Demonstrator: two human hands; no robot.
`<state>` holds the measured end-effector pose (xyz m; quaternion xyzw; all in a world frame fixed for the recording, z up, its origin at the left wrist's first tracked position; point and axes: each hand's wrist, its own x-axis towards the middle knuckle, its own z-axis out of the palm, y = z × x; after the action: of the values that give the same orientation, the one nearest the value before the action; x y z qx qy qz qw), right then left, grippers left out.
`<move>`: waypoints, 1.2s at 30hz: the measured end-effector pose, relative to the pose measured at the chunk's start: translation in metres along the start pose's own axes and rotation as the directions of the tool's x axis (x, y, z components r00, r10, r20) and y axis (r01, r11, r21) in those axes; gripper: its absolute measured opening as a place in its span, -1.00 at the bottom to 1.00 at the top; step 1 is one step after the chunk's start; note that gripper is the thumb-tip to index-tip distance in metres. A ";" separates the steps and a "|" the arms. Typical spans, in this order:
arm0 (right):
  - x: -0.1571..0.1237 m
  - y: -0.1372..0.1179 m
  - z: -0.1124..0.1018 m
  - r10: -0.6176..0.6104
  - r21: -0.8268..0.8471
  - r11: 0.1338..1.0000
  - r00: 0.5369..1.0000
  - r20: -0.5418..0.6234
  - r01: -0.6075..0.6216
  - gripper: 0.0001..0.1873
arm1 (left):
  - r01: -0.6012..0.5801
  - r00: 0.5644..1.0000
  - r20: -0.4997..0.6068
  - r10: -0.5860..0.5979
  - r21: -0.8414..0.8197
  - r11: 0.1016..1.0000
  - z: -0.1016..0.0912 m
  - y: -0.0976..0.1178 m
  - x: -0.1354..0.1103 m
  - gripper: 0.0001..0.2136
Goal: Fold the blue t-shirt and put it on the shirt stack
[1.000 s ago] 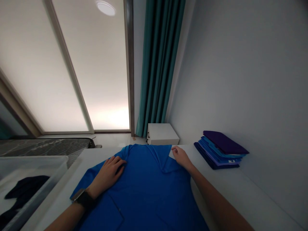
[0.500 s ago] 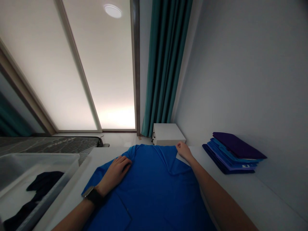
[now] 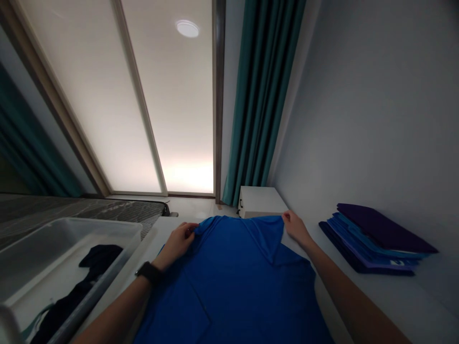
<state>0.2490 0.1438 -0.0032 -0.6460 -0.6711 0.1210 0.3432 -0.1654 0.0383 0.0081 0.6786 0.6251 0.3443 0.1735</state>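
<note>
A bright blue collared shirt (image 3: 233, 282) lies spread on the white table (image 3: 373, 301) in front of me. My left hand (image 3: 178, 242), with a dark watch on its wrist, pinches the shirt's far left edge near the collar. My right hand (image 3: 296, 227) grips the shirt's far right corner by the collar. Both hands are closed on the fabric at the shirt's top edge.
A stack of folded blue and purple clothes (image 3: 376, 244) sits on the table at the right, against the wall. A clear plastic bin (image 3: 53, 248) holding dark clothing stands at the left. A small white cabinet (image 3: 260, 202) and teal curtain (image 3: 261, 100) are beyond the table.
My left hand has slid from lying flat on the shirt's shoulder up to its top edge and closed on it. My right hand stays at the collar corner. The view has shifted left.
</note>
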 end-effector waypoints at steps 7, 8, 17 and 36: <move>-0.044 -0.038 0.025 -0.089 0.404 0.915 0.985 0.149 0.022 -0.70 | 0.116 0.993 0.061 -0.104 -0.252 0.961 0.010 0.003 -0.008 -0.69; -0.050 -0.043 0.029 -0.131 0.404 0.913 0.979 0.158 0.057 -0.67 | 0.092 0.996 0.045 -0.083 -0.236 0.967 0.011 0.003 -0.008 -0.69; -0.080 -0.047 0.056 -0.363 0.154 0.925 0.928 0.089 0.347 -0.52 | -0.016 0.998 -0.060 0.014 -0.024 1.000 0.020 0.007 -0.013 -0.71; -0.083 -0.046 0.056 -0.339 0.071 0.940 0.938 0.072 0.334 -0.51 | -0.002 0.977 -0.212 -0.012 -0.064 0.998 0.024 -0.001 -0.016 -0.95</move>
<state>0.1725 0.0745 -0.0420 -0.5059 -0.7815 0.1064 0.3492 -0.1496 0.0277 -0.0135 0.6304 0.6305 0.4342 0.1285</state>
